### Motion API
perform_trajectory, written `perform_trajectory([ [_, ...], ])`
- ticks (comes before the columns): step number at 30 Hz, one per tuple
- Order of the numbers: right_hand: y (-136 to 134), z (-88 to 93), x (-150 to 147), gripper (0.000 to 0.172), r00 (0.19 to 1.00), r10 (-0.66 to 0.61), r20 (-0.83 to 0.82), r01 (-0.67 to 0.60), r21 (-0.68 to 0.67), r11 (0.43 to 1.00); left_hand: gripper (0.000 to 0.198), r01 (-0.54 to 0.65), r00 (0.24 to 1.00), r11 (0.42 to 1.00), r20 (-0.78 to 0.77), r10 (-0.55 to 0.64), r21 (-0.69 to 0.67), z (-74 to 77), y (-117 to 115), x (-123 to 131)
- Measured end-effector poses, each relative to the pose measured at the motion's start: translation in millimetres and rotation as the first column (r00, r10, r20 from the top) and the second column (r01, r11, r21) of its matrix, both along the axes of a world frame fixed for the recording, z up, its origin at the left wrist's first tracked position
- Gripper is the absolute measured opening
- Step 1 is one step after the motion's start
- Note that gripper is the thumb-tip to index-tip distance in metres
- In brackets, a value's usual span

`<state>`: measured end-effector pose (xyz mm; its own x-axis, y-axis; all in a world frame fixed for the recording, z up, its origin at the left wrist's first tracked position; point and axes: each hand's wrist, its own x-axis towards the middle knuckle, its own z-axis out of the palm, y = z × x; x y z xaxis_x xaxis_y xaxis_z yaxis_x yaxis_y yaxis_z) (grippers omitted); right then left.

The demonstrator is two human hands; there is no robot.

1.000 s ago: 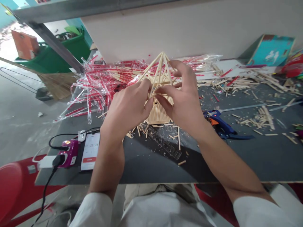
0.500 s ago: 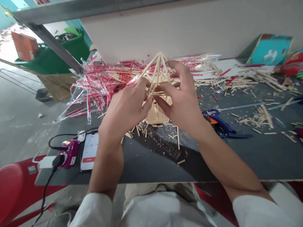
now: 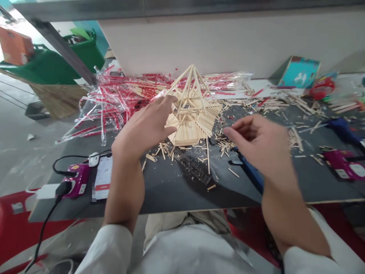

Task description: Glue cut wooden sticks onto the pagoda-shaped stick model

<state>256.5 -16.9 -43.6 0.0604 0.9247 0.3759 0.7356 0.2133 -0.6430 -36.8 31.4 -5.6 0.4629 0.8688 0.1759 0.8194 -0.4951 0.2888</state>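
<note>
A model made of thin wooden sticks [image 3: 188, 131] stands on the dark table, with a pointed frame of sticks [image 3: 191, 82] rising over its flat, many-sided base. My left hand [image 3: 142, 127] is at the model's left side, thumb and fingers apart; I cannot tell whether the fingertips touch it. To the right of the model, my right hand [image 3: 261, 144] hangs over the table with thumb and forefinger pinched together. Anything between those fingertips is too small to make out. Partly hidden beneath this hand lies a blue glue gun [image 3: 252, 173].
Red-and-clear plastic wrappers [image 3: 114, 95] heap up behind on the left. Loose stick offcuts [image 3: 225, 144] are scattered around the model. A phone [image 3: 102, 175] and a purple power adapter [image 3: 76, 180] lie at left, another purple adapter [image 3: 342, 163] at right. A metal bar [image 3: 182, 9] crosses above.
My right hand has left the stick frame and moved right, its fingers now pinched. My left hand has drawn slightly left and opened. The frame stays standing on the model.
</note>
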Motion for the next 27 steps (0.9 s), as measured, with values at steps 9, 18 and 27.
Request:
perform_trajectory([
  [9, -7.1, -98.5, -7.7, 0.028, 0.979, 0.087, 0.182, 0.026, -0.540, 0.841, 0.044, 0.041, 0.999, 0.999, 0.017, -0.041, 0.017, -1.5, 1.7, 2.2],
  [18, 0.4, -105.4, -3.1, 0.028, 0.986, 0.114, 0.123, -0.030, -0.540, 0.841, 0.062, 0.017, 1.000, 1.000, 0.026, -0.017, -0.004, -0.7, 2.6, -4.0],
  [27, -39.0, -64.6, -14.6, 0.028, 0.922, 0.047, -0.385, -0.156, -0.257, 0.954, 0.029, -0.072, 0.983, 0.987, 0.177, 0.047, 0.141, 12.9, -4.3, -2.6],
])
